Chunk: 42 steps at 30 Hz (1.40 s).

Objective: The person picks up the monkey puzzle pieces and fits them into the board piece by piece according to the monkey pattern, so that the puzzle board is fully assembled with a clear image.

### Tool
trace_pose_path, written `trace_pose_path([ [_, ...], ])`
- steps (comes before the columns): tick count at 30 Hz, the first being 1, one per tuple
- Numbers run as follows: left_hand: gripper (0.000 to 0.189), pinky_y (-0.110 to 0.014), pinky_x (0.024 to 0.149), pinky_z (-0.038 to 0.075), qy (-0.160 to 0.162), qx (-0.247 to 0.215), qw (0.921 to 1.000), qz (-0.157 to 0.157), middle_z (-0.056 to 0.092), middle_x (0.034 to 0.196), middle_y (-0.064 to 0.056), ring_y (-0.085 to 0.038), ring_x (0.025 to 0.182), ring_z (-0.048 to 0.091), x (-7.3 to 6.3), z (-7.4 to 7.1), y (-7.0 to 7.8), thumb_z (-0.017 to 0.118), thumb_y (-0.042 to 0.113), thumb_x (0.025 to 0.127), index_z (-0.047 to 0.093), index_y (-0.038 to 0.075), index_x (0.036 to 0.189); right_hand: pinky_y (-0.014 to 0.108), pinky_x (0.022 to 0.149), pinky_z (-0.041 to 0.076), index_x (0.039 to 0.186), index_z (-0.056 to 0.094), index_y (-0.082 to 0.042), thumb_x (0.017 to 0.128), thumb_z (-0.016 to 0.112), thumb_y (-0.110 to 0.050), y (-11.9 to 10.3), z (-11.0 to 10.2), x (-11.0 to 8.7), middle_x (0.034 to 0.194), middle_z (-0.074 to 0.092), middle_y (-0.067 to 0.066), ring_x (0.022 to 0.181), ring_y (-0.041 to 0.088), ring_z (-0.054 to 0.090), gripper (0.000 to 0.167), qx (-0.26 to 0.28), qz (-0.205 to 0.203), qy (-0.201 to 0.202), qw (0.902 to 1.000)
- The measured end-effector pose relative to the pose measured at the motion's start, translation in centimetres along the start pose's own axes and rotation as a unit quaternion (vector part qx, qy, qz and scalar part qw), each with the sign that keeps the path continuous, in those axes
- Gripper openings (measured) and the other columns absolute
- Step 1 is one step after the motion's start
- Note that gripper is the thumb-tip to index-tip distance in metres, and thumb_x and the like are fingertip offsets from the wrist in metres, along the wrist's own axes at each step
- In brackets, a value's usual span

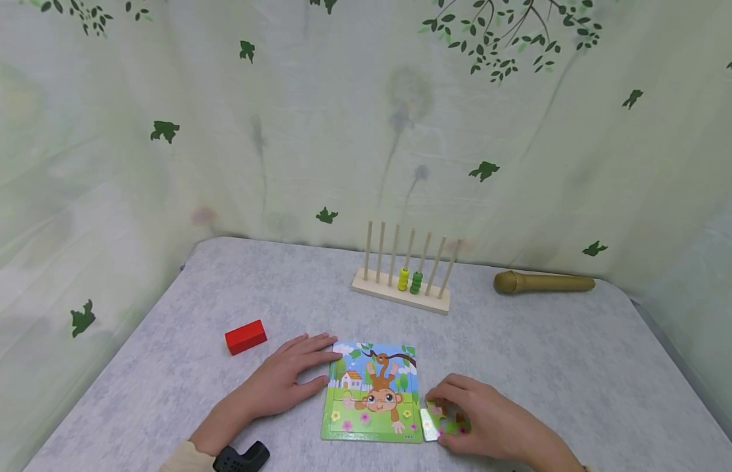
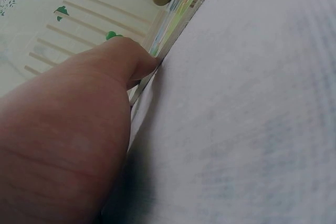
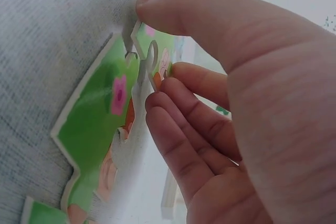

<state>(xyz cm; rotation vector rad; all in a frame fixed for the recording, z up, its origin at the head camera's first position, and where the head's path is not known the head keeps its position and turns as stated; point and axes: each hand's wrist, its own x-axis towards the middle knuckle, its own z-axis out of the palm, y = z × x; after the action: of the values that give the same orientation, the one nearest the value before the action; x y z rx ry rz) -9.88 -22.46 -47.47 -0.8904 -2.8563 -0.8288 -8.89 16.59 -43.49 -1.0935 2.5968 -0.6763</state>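
In the head view, a jigsaw puzzle of a monkey hanging from a branch lies flat on the table. My left hand rests at its left edge, fingers extended, fingertips touching the border. At the puzzle's lower right, my right hand pinches a puzzle piece between thumb and fingers. Another green puzzle piece with a pink flower shows beside that hand in the right wrist view, close to the tabletop. The left wrist view shows my left thumb against the puzzle's side; the other fingers are hidden there.
Behind the puzzle stands a wooden peg rack with yellow beads and green beads. A red block lies to the left. A brown microphone-shaped object lies at the back right, near the printed curtain.
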Motion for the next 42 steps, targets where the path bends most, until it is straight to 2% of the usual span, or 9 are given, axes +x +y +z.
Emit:
trace_pose_path([
  [5,0.043,-0.056,0.123,0.030,-0.004,-0.002,1.0000,-0.004,0.050,0.157,0.003,-0.025,0.149,0.043,0.1,0.0,0.0,0.066,0.036,0.101,0.063,0.028,0.143,0.016,0.069,0.050,0.122,0.068,-0.025,0.090,0.080,-0.039,-0.2,-0.1,0.2,0.105,0.056,-0.019,0.084,-0.004,0.051,0.037,-0.005,-0.002,-0.001,1.0000],
  [9,0.044,-0.056,0.123,0.030,-0.001,-0.001,1.0000,-0.005,0.050,0.157,0.003,-0.025,0.149,0.043,0.0,0.0,-0.1,0.067,0.036,0.100,0.063,0.028,0.143,0.015,0.069,0.048,0.122,0.068,-0.024,0.089,0.080,-0.037,-0.3,-0.2,0.3,0.104,0.056,-0.019,0.084,-0.004,0.051,0.037,-0.012,-0.020,0.011,0.9997],
  [16,0.045,-0.053,0.123,0.030,0.002,-0.002,1.0000,-0.008,0.050,0.157,0.004,-0.022,0.149,0.042,0.0,0.0,-0.1,0.069,0.035,0.098,0.063,0.029,0.142,0.016,0.068,0.052,0.124,0.067,-0.024,0.092,0.078,-0.033,-0.7,-0.6,0.7,0.119,0.057,-0.013,0.085,-0.003,0.054,0.035,0.018,-0.024,0.003,0.9996],
  [26,0.043,-0.057,0.122,0.030,0.001,-0.002,1.0000,-0.001,0.050,0.157,0.003,-0.025,0.148,0.043,-0.1,0.1,-0.1,0.066,0.037,0.100,0.063,0.028,0.142,0.018,0.073,0.052,0.125,0.068,-0.023,0.092,0.078,-0.035,-1.3,-1.0,1.3,0.121,0.061,-0.014,0.091,-0.004,0.054,0.037,-0.010,-0.020,-0.010,0.9997],
  [30,0.043,-0.057,0.122,0.030,-0.001,-0.004,1.0000,-0.002,0.050,0.157,0.003,-0.025,0.148,0.043,-0.1,0.1,-0.1,0.066,0.038,0.101,0.063,0.029,0.143,0.020,0.077,0.054,0.126,0.067,-0.023,0.092,0.078,-0.033,-1.4,-0.8,1.4,0.118,0.060,-0.016,0.094,-0.004,0.057,0.037,-0.014,-0.036,0.000,0.9993],
  [42,0.044,-0.055,0.122,0.031,0.006,-0.001,1.0000,-0.001,0.050,0.157,0.003,-0.023,0.148,0.044,-0.1,0.2,-0.1,0.068,0.038,0.099,0.064,0.028,0.142,0.017,0.076,0.053,0.124,0.065,-0.026,0.091,0.079,-0.027,-2.0,-0.5,2.3,0.117,0.059,-0.015,0.093,0.000,0.057,0.036,-0.011,-0.094,0.035,0.9949],
])
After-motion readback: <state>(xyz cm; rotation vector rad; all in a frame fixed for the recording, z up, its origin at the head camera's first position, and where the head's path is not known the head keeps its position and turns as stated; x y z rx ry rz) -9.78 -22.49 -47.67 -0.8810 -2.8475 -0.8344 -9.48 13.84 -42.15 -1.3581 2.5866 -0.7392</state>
